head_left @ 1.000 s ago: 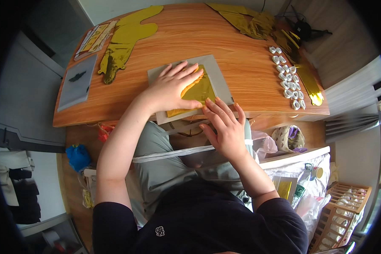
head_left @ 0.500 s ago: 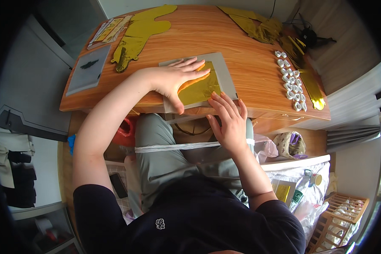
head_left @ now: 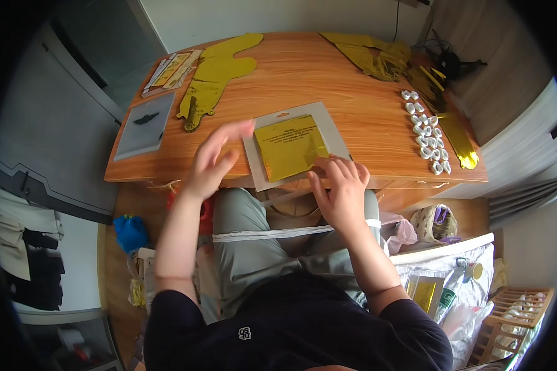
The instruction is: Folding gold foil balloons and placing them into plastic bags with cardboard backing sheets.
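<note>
A folded square of gold foil (head_left: 291,154) with dark print lies on a clear plastic bag with a grey backing (head_left: 336,137), near the table's front edge. My right hand (head_left: 341,190) rests its bent fingertips at the foil's lower right corner, with the thumb apart and nothing visibly gripped. Off to the left, my left hand (head_left: 213,162) is raised clear of the bag, slightly blurred, its thumb spread from the fingers and nothing in it. The bag's lower edge hangs over the table front above my knees.
Flat gold foil balloons (head_left: 220,68) lie at the back left, others (head_left: 374,59) at the back right. Several small white rolls (head_left: 424,127) sit at the right beside a gold foil strip (head_left: 458,145). A clear sleeve (head_left: 143,127) and printed packets (head_left: 170,71) line the left.
My left hand has lifted off the foil and moved left, uncovering the folded foil and its print. My right hand stays at the lower right corner. The view has shifted slightly.
</note>
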The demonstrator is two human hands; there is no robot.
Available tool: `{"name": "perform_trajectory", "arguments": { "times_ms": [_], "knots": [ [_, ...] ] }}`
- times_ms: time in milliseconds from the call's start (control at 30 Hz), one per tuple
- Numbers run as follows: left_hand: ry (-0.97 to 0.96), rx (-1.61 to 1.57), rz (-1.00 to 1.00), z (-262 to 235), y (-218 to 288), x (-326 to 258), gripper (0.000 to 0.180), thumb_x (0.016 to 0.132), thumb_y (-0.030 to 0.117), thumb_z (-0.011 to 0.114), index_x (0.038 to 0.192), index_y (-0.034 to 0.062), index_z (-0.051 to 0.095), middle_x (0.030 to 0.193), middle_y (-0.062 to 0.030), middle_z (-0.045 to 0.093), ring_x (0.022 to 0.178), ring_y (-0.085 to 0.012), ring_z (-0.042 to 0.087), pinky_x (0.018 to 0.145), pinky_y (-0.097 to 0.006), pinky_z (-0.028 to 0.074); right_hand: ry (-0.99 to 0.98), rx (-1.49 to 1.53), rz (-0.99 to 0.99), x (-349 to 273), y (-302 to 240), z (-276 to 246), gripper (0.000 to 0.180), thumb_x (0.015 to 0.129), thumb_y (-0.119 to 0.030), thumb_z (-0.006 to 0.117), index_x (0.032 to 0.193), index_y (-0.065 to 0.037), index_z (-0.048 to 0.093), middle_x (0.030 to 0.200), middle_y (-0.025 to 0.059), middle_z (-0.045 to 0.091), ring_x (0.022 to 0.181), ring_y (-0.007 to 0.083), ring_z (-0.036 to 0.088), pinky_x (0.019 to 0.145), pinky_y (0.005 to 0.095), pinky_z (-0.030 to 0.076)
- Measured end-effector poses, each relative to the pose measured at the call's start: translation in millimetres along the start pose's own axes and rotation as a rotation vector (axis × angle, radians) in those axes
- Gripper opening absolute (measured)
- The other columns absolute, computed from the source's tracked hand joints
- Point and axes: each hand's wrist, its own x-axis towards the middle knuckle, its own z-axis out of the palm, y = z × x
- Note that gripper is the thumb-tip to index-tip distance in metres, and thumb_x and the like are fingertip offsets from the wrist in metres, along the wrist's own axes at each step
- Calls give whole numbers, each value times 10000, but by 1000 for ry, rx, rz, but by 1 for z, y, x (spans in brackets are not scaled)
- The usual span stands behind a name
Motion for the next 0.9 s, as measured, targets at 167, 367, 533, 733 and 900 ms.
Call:
{"name": "perform_trajectory", "arguments": {
  "times_ms": [167, 367, 533, 733, 900],
  "knots": [
    [261, -219, -250, 32, -6, -87, 209, 1008, 163, 563, 1104, 8, 665, 833, 8, 575, 796, -72, 525, 752, -237, 418, 105, -18, 28, 15, -10, 1, 192, 853, -137, 721, 1037, -99, 677, 1032, 58, 688, 992, 238, 625, 973, 404, 348],
    [260, -203, -575, 61, -23, -95, 417, 1072, 344, 454, 905, 47, 694, 718, 38, 511, 692, -53, 445, 631, -233, 347, 17, 120, -197, 12, -38, 12, 205, 751, -130, 771, 942, -165, 705, 971, -18, 650, 933, 208, 590, 899, 386, 354],
    [165, -367, -621, 76, -22, -87, 546, 1081, 422, 425, 727, 61, 629, 617, 31, 498, 616, -60, 431, 577, -251, 332, -100, 183, -252, -3, -49, 33, 212, 707, -206, 791, 911, -228, 736, 909, -69, 602, 950, 184, 551, 872, 375, 329],
    [222, -428, -625, 84, -13, -78, 533, 1076, 368, 466, 682, 41, 615, 562, 30, 468, 554, -53, 394, 529, -245, 308, -77, 149, -284, -10, -46, 41, 236, 661, -183, 793, 889, -240, 773, 918, -94, 627, 968, 162, 545, 887, 358, 342],
    [314, -459, -671, 86, -12, -73, 528, 1071, 333, 484, 670, 22, 630, 532, 29, 456, 511, -50, 372, 486, -253, 288, 23, 176, -400, -12, -42, 49, 229, 668, -164, 747, 874, -264, 762, 921, -132, 641, 959, 134, 556, 889, 349, 333]
  ]
}}
